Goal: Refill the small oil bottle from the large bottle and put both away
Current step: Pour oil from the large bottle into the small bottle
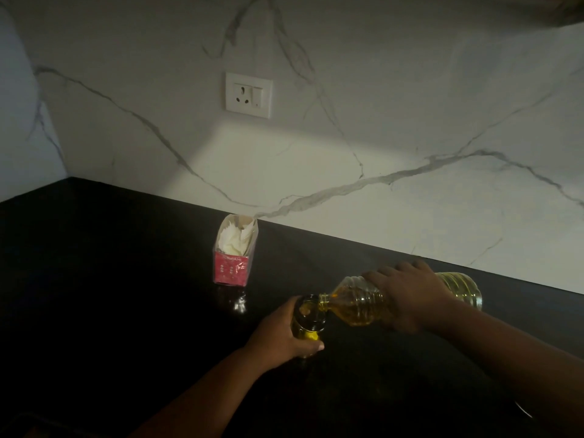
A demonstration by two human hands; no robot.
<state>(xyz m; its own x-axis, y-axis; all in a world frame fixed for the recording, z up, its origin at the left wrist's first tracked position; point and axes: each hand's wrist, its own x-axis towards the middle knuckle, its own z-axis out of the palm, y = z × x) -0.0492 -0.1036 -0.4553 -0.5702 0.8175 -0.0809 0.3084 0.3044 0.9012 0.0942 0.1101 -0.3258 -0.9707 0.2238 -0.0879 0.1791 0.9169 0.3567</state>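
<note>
On the counter (126,279), the small bottle (308,320) stands left of the tipped large bottle (357,298); a carton (234,251) stands behind them.

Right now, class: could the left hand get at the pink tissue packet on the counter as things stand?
Probably not at once. The path across the counter looks free, but the left hand grips the small bottle under the large bottle, which the right hand tips. The tissue packet stands apart.

The large bottle (363,298) at lower right is clear and ribbed, holding golden-yellow oil. The small oil bottle (308,324) is dark with a yellow label. The countertop (110,279) is black. The wall (379,121) is white marble with grey veins; its socket plate (248,95) is white. The carton (234,251), centre frame, is pink-red below with white paper inside.
</note>
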